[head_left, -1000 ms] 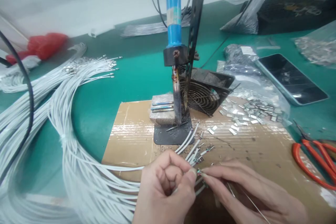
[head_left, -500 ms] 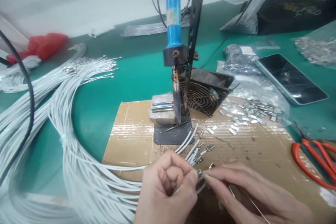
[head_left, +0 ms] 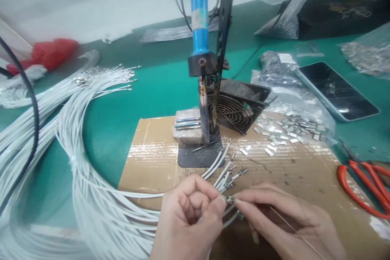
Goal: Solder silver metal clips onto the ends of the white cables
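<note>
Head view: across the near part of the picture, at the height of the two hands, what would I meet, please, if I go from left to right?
White cable bundle → left hand → small metal piece at the fingertips → right hand → red-handled tool.

The left hand [head_left: 189, 216] and right hand [head_left: 282, 213] have shifted slightly leftward.

Readable texts, brands or numbers: we find none. Marked items: one worn sticker [head_left: 199, 19] on the blue handle [head_left: 200, 41], well beyond the fingers [head_left: 262, 197], too blurred for us to read; one white label [head_left: 287, 58] on a plastic bag [head_left: 272, 65], beyond and right of them, likewise illegible.
</note>
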`<action>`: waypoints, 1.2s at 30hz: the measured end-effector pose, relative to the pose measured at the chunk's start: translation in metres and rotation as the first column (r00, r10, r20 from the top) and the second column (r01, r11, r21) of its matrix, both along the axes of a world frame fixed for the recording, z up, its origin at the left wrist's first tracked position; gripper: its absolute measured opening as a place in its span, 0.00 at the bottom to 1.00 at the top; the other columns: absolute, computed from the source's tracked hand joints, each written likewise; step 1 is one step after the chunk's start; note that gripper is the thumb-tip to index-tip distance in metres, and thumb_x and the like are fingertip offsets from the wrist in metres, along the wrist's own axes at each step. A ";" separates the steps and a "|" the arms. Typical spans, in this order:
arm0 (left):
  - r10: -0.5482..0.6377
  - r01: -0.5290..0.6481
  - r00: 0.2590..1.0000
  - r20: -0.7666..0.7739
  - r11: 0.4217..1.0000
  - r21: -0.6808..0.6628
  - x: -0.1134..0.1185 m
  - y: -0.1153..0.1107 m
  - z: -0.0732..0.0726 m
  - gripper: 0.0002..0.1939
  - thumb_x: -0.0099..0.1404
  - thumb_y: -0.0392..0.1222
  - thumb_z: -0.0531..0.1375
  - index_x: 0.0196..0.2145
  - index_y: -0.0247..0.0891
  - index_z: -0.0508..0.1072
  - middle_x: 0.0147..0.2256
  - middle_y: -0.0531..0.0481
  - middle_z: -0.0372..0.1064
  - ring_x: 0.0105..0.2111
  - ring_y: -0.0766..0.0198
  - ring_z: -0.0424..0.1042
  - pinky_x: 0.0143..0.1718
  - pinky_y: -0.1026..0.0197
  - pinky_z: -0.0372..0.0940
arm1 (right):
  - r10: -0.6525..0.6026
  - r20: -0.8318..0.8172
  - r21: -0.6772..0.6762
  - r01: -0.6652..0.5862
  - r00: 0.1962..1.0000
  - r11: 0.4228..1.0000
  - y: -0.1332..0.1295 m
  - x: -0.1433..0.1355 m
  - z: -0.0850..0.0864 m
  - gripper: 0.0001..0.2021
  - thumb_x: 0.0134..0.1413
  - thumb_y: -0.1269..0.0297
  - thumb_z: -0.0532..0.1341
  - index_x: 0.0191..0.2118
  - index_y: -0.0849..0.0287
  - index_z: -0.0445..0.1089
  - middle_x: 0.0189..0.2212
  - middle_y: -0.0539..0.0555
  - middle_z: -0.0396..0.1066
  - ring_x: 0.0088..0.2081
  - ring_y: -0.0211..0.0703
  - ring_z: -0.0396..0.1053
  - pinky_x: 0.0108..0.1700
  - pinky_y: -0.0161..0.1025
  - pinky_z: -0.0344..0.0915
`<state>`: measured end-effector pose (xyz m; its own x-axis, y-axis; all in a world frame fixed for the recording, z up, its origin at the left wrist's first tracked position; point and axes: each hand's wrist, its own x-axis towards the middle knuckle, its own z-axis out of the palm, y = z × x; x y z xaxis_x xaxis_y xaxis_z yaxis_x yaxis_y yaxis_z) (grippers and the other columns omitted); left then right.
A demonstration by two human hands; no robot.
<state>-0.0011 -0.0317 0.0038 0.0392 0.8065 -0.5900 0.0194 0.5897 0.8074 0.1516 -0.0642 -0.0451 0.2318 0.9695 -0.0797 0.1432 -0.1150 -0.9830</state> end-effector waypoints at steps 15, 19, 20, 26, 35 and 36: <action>-0.041 0.040 0.998 -0.044 0.999 -0.013 -0.001 0.001 0.001 0.11 0.52 0.44 0.66 0.22 0.39 0.68 0.14 0.63 0.53 0.17 0.74 0.43 0.22 0.65 0.39 | 0.111 0.011 0.071 -0.111 0.994 0.991 0.004 0.006 0.006 0.02 0.52 0.60 0.73 0.30 0.46 0.85 0.22 0.49 0.77 0.22 0.38 0.74 0.22 0.25 0.70; -0.059 0.058 0.998 -0.028 0.998 -0.029 -0.002 0.001 0.000 0.11 0.52 0.42 0.67 0.22 0.39 0.68 0.14 0.64 0.52 0.17 0.74 0.43 0.22 0.65 0.39 | 0.160 -0.034 0.112 -0.156 0.986 0.981 0.004 0.012 0.008 0.06 0.51 0.66 0.74 0.31 0.45 0.85 0.25 0.47 0.80 0.25 0.37 0.77 0.26 0.23 0.71; -0.063 0.062 0.998 -0.018 0.997 -0.034 -0.002 0.001 0.000 0.11 0.52 0.42 0.68 0.22 0.39 0.68 0.14 0.64 0.52 0.17 0.74 0.43 0.22 0.65 0.39 | 0.199 -0.013 0.119 -0.196 0.980 0.973 0.005 0.015 0.009 0.06 0.52 0.67 0.74 0.32 0.45 0.85 0.27 0.47 0.81 0.26 0.38 0.78 0.27 0.24 0.73; -0.094 0.095 0.995 0.021 0.994 -0.057 -0.003 0.001 0.000 0.11 0.52 0.42 0.68 0.23 0.38 0.69 0.14 0.65 0.52 0.17 0.75 0.42 0.21 0.65 0.39 | 0.323 0.110 0.191 -0.339 0.940 0.921 0.011 0.028 0.010 0.10 0.55 0.72 0.71 0.37 0.48 0.85 0.30 0.47 0.82 0.28 0.36 0.80 0.31 0.24 0.75; -0.074 0.085 0.989 0.129 0.993 -0.080 -0.004 0.002 -0.003 0.15 0.54 0.47 0.72 0.25 0.38 0.70 0.14 0.64 0.53 0.16 0.76 0.45 0.19 0.68 0.40 | 0.255 0.045 0.126 -0.259 0.966 0.958 0.007 0.019 0.006 0.07 0.54 0.68 0.73 0.34 0.45 0.85 0.27 0.46 0.80 0.26 0.36 0.78 0.27 0.24 0.72; -0.074 0.085 0.989 0.128 0.993 -0.081 -0.004 0.002 -0.004 0.16 0.54 0.47 0.72 0.25 0.38 0.70 0.14 0.64 0.53 0.16 0.76 0.45 0.19 0.68 0.40 | 0.243 0.029 0.119 -0.244 0.970 0.962 0.007 0.018 0.006 0.08 0.54 0.69 0.73 0.34 0.45 0.85 0.27 0.46 0.80 0.26 0.36 0.77 0.27 0.24 0.72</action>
